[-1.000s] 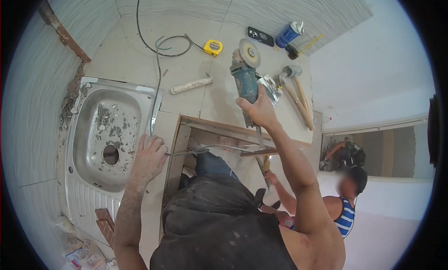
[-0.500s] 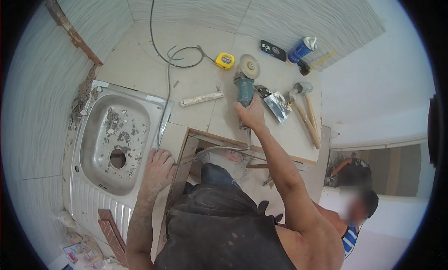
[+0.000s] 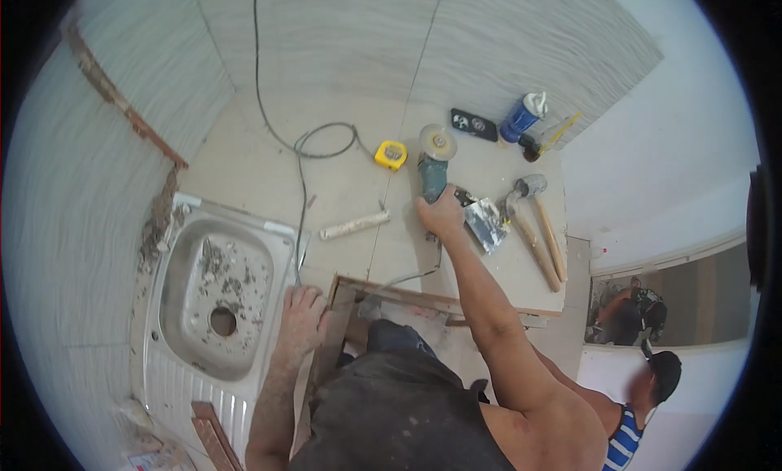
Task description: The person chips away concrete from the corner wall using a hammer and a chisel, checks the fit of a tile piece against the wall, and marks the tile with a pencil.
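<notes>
My right hand (image 3: 444, 214) is wrapped around the body of a teal angle grinder (image 3: 433, 180), whose round disc (image 3: 438, 143) points toward the tiled wall. Whether the grinder touches the countertop, I cannot tell. Beside that hand lies a metal scraper (image 3: 487, 225) with a dark handle. My left hand (image 3: 305, 320) lies with its fingers laid out on the counter by the right rim of the steel sink (image 3: 281, 341). A dark cable (image 3: 303, 202) loops over the counter and runs down to its fingertips. Grey debris covers part of the sink's bowl.
On the counter are a yellow tape measure (image 3: 391, 155), a whitish stick-like tool (image 3: 355, 224), two hammers (image 3: 538, 239), a phone (image 3: 474, 125) and a blue can (image 3: 520, 121). An open cutout (image 3: 391, 296) edges my body. Another person (image 3: 643, 398) is at right; someone else is beyond the wall opening.
My view has shifted, so the counter sits lower in the picture. The grey cord draped across the cutout toward my left hand has mostly gone from sight. Both hands keep their places.
</notes>
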Tool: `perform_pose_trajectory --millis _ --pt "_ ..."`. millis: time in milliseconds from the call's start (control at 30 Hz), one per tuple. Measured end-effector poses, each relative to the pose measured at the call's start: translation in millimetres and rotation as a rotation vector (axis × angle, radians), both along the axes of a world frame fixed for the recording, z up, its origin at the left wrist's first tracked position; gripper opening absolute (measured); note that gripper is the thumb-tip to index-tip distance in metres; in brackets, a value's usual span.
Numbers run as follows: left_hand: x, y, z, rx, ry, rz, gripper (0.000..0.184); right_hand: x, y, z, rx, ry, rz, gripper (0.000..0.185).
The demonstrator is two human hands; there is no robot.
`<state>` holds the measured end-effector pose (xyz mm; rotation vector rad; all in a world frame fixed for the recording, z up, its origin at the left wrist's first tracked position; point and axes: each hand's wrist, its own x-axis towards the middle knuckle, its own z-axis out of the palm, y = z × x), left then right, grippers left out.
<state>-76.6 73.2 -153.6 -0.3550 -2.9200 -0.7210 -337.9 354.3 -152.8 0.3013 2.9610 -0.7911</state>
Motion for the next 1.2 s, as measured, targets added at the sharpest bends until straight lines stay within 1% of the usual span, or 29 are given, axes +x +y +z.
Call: perform_pose_trajectory --millis 67,133,300,433,533,600,633,700,733,800,833,900,933,1000,1033,1100,1133,1167,1200 --pt "-3.0 4.1 -1.7 0.003 -0.070 0.009 0.026 -6.8 1.2 -1.0 -0.001 0.025 -0.018 0.071" --pt "-5.5 11.1 0.3 -0.042 -0.048 -0.008 0.028 -11.2 1.7 -0.4 0.006 0.025 -0.008 0.073" --pt "-15.9 29.0 13.0 -0.020 -0.046 -0.014 0.029 -27.0 0.3 -3.6 -0.020 -0.003 -0.031 0.075" --pt "-22.6 42.7 17.3 0.003 -0.020 0.006 0.027 -26.8 -0.6 -3.5 0.040 0.007 -0.030 0.076" --pt "-46.6 51.1 34.1 -0.005 -0.022 0.015 0.032 -22.6 -1.8 -4.4 0.026 0.010 0.021 0.075" --pt "-76.3 54.0 33.6 0.038 0.059 0.005 0.036 -21.8 -6.5 -5.2 0.005 0.019 0.058 0.073" --pt "-92.7 54.8 29.9 0.036 0.070 0.010 0.036 -20.9 -8.6 -6.6 0.025 0.017 0.060 0.074" --pt "-127.1 58.3 17.8 -0.034 0.139 0.014 0.045 -21.5 -9.2 -6.3 0.049 0.026 0.058 0.074" --pt "-140.4 61.2 11.6 -0.032 0.148 0.010 0.045 -20.3 -10.1 -3.9 0.047 0.007 0.052 0.074" --pt "-165.1 65.7 1.6 -0.111 0.147 0.052 0.056 -19.1 -11.7 -0.3 0.042 -0.006 0.036 0.074" --pt "-176.0 67.5 -3.7 -0.112 0.154 0.043 0.056 -19.8 -11.6 0.5 0.026 -0.003 0.034 0.074" --pt "-190.6 71.6 -16.9 -0.209 0.037 0.010 0.066 -19.9 -10.1 -0.5 0.009 -0.005 0.022 0.074" --pt "-196.7 73.7 -22.4 -0.213 0.039 0.000 0.066 -21.4 -10.2 -0.3 -0.007 -0.023 0.018 0.075" --pt "-208.7 79.0 -33.5 -0.203 -0.031 -0.011 0.059 -23.7 -10.6 -0.3 -0.024 -0.038 0.004 0.076" --pt "-216.9 81.9 -27.9 -0.202 -0.027 -0.023 0.059 -24.6 -10.7 -0.5 -0.022 -0.036 0.002 0.076" --pt "-232.4 87.0 -18.4 -0.284 -0.119 -0.057 0.068 -27.2 -13.7 -3.4 -0.017 -0.041 -0.020 0.076" --pt "-240.7 90.1 -9.6 -0.279 -0.120 -0.090 0.068 -27.6 -14.4 -7.3 -0.037 -0.017 0.003 0.076" --pt "-251.8 92.6 1.2 -0.322 -0.202 -0.079 0.073 -27.4 -10.6 -10.0 -0.053 0.007 0.014 0.076" --pt "-262.1 97.3 7.7 -0.367 -0.281 -0.071 0.078 -26.3 -7.8 -8.9 -0.040 0.002 -0.033 0.076"
